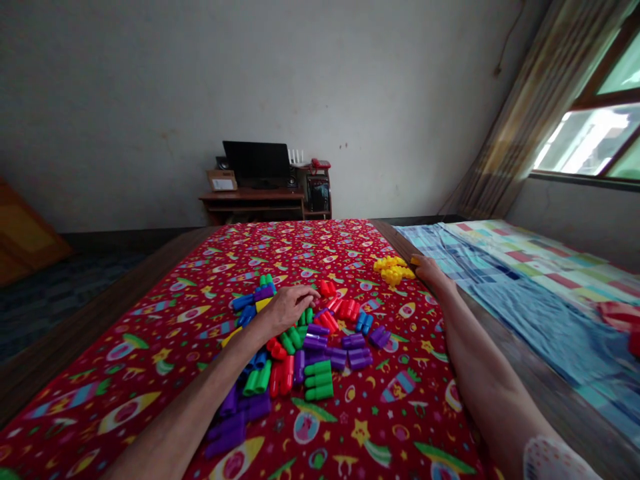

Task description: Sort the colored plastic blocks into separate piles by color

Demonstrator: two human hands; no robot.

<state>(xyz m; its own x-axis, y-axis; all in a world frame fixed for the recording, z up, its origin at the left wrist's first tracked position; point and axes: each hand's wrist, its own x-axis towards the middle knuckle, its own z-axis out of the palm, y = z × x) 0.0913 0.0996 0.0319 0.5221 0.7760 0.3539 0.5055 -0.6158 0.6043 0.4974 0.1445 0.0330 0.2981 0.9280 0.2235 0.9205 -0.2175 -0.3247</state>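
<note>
My left hand (290, 308) is over a loose pile of plastic toy building blocks, its fingers loosely bent and the thumb apart from them. Under and around it lie green blocks (319, 380), purple blocks (360, 359), red blocks (349, 309) and blue blocks (365, 323). Out at the right edge of the red cloth, my right hand (431, 272) is closed on a yellow toy block (415, 260), which shows only in part. Just left of that hand sits a cluster of yellow blocks (393, 271), separate from the mixed pile.
A red patterned cloth (360, 433) covers the table, whose dark wooden edge (395, 240) shows at the side. To the right is a bed with blue and checkered bedding (500, 293). Against the far wall stands a desk (255, 195) with a monitor (257, 163) and a red telephone (321, 163).
</note>
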